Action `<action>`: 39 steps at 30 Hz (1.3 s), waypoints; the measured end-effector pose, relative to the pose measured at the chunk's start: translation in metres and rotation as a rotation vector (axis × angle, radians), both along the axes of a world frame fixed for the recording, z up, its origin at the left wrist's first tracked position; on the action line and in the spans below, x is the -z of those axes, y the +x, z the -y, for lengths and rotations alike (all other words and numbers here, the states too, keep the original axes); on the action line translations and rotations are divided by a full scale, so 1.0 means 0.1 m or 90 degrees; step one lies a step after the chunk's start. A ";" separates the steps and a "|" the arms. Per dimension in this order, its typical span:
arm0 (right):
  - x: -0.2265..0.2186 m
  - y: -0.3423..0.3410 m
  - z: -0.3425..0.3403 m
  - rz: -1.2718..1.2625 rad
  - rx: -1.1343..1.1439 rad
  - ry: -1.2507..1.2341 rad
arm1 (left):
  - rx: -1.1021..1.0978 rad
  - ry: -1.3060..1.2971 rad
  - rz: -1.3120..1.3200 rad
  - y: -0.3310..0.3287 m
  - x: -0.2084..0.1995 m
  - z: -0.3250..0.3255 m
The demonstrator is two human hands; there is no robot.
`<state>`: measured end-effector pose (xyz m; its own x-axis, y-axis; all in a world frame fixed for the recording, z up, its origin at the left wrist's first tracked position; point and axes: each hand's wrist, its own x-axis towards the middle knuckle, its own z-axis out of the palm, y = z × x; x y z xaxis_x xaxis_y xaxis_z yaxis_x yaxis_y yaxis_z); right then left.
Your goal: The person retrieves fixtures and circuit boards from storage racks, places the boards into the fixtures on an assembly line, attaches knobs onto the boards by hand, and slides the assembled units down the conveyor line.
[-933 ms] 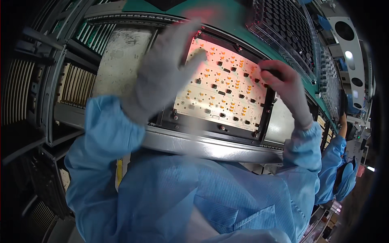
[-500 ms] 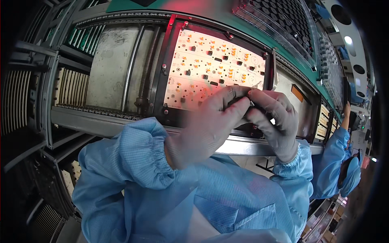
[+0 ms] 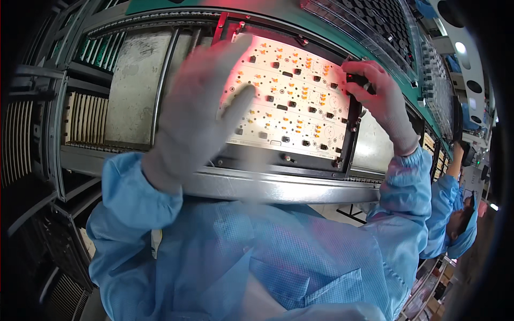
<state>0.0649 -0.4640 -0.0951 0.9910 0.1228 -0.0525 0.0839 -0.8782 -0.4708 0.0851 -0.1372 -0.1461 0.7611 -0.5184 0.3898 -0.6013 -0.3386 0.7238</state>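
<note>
A white circuit board panel with orange and black components lies in a black frame fixture, lit reddish at its upper left. My left hand, gloved in grey and blurred by motion, hovers over the panel's left side with thumb and fingers apart, holding nothing that I can see. At the frame's far right corner, my gloved right hand curls its thumb and fingers around a small dark part. Whether that part belongs to the fixture cannot be made out.
A metal rail runs along the near side of the conveyor. Beyond the fixture, a clear tray of black round parts stands on a green surface. Racks of boards are at left. A co-worker in blue is at right.
My hands were together over the panel's near right part. They have parted: the left swung leftward and opened, the right moved to the far right corner. More of the panel's near side shows.
</note>
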 end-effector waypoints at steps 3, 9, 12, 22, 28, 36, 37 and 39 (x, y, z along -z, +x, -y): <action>0.00 0.11 -0.07 -0.070 -0.008 -0.079 | -0.083 -0.011 -0.001 0.12 0.31 -0.21; 0.03 0.19 -0.01 -0.100 -0.032 -0.028 | -0.088 -0.062 -0.034 0.16 0.41 -0.24; 0.04 0.20 0.04 -0.108 -0.037 -0.014 | -0.124 0.036 -0.015 0.13 0.37 -0.23; 0.03 0.21 0.14 -0.049 -0.120 -0.116 | -0.122 0.022 -0.021 0.10 0.38 -0.20; -0.01 0.28 0.23 0.071 -0.304 -0.282 | -0.103 0.011 0.006 0.13 0.38 -0.18; -0.26 0.32 0.32 0.159 -0.441 -0.443 | -0.086 0.015 -0.008 0.14 0.31 -0.17; -0.28 0.34 0.47 0.235 -0.285 -0.306 | -0.085 0.027 -0.012 0.13 0.30 -0.16; -0.44 0.42 0.49 0.190 0.066 -0.046 | -0.080 0.037 -0.011 0.12 0.31 -0.15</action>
<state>0.1072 -0.5127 -0.0515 0.9711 0.0263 0.2373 0.1165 -0.9198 -0.3747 0.0970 -0.1222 -0.1770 0.8278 -0.4398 0.3483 -0.5394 -0.4529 0.7099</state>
